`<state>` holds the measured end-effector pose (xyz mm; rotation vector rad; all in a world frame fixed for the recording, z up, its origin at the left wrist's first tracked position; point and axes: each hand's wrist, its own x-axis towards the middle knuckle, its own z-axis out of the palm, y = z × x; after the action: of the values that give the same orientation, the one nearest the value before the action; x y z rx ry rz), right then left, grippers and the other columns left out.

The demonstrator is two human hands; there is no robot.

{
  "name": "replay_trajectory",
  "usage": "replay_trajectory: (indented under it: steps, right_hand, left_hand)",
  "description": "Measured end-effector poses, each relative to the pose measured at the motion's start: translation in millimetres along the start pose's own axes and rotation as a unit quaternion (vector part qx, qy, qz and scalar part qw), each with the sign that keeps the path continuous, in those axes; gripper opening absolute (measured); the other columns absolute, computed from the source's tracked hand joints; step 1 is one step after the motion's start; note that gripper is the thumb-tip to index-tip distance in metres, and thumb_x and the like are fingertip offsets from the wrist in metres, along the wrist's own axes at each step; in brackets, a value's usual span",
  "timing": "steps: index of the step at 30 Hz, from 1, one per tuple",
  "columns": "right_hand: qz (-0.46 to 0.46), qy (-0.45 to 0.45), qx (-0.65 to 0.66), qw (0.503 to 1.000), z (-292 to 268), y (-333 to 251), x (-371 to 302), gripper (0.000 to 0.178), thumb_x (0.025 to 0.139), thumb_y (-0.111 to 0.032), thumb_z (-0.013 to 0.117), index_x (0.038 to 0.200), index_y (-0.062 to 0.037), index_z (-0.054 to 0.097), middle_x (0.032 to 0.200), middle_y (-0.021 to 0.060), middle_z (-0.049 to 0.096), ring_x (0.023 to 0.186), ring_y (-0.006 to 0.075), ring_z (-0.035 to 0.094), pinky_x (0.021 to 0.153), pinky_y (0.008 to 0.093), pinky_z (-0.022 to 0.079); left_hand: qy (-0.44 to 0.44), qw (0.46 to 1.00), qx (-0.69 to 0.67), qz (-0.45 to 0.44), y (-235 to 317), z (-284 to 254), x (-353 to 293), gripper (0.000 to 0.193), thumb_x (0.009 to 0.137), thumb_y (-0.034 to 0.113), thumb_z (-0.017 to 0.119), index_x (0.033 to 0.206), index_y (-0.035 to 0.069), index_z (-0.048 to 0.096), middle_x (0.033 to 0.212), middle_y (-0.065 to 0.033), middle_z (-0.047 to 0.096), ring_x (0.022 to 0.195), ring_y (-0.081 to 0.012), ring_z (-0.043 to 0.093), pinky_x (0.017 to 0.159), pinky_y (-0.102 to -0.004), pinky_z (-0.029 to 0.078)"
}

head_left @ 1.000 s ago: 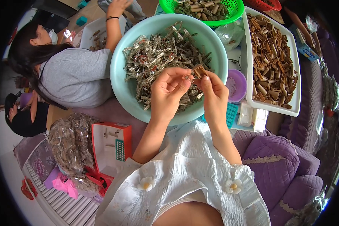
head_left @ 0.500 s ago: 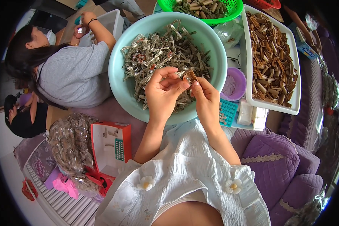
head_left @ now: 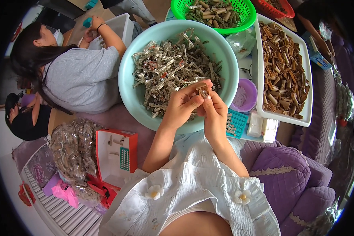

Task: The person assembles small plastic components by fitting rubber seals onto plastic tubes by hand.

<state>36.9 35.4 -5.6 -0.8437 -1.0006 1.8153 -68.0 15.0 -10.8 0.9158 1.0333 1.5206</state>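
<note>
The person's left hand (head_left: pixel 181 105) and right hand (head_left: pixel 215 112) together pinch a small curled brown piece (head_left: pixel 203 90) between thumbs and fingers, above a pale turquoise basin (head_left: pixel 126 78) of film-wrapped bundles (head_left: pixel 161 74). Rightward, a white tray (head_left: pixel 259 78) holds heaped brown curls (head_left: pixel 284 70).

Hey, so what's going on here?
Someone's left hand and right hand hold a small brown piece together over a teal basin of plastic-wrapped bits. A white tub of loose brown strips sits to the right. On the left, a co-worker in gray has hands near a gray-white bin.
</note>
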Motion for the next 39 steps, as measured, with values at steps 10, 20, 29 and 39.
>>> replay_trajectory:
  steps: [10, 20, 29, 39]
  right_hand:
    - [0.01, -0.004, -0.041, 0.999, 11.7, 4.8, -8.7, 0.018, 0.087, -0.018, 0.042, 0.09, -0.0031, 0.053, 0.06, -0.0044, 0.043, 0.048, 0.0028, 0.035, 0.043, 0.0168, 0.026]
    - [0.159, -0.096, 0.057, 0.981, -9.2, 13.0, -2.6, 0.019, 0.087, -0.017, 0.043, 0.102, -0.007, 0.049, 0.071, -0.0045, 0.047, 0.049, 0.0013, 0.034, 0.04, 0.016, 0.024]
    - [-0.114, -0.007, -0.253, 0.961, -0.8, 2.1, -7.5, 0.023, 0.083, 0.0, 0.044, 0.106, -0.0016, 0.041, 0.065, -0.0007, 0.043, 0.056, 0.0044, 0.036, 0.05, 0.0172, 0.029]
    - [-0.067, -0.045, -0.318, 0.945, -6.8, -9.2, -14.8, 0.012, 0.084, -0.001, 0.041, 0.093, -0.0026, 0.048, 0.064, 0.0028, 0.053, 0.052, 0.0071, 0.046, 0.048, 0.0208, 0.038]
  left_hand:
    - [0.003, 0.999, 0.045, -0.013, 14.7, -1.6, -10.7, 0.026, 0.083, 0.018, 0.052, 0.101, 0.0, 0.054, 0.075, -0.0031, 0.058, 0.05, -0.006, 0.051, 0.042, -0.0184, 0.042]
    - [-0.045, 0.986, 0.138, -0.086, 22.0, -12.3, -13.4, 0.025, 0.079, 0.008, 0.055, 0.103, 0.002, 0.054, 0.083, -0.0034, 0.06, 0.071, -0.0087, 0.054, 0.06, -0.0217, 0.045]
    - [0.134, 0.985, 0.075, 0.079, 3.4, 11.8, -28.3, 0.023, 0.079, 0.004, 0.054, 0.101, -0.002, 0.051, 0.092, -0.0039, 0.058, 0.078, -0.008, 0.055, 0.066, -0.0207, 0.046]
    - [0.162, 0.976, -0.144, -0.037, 21.2, 12.6, -35.0, 0.028, 0.081, 0.017, 0.054, 0.103, 0.002, 0.047, 0.093, -0.0078, 0.057, 0.078, -0.0111, 0.057, 0.053, -0.0197, 0.048]
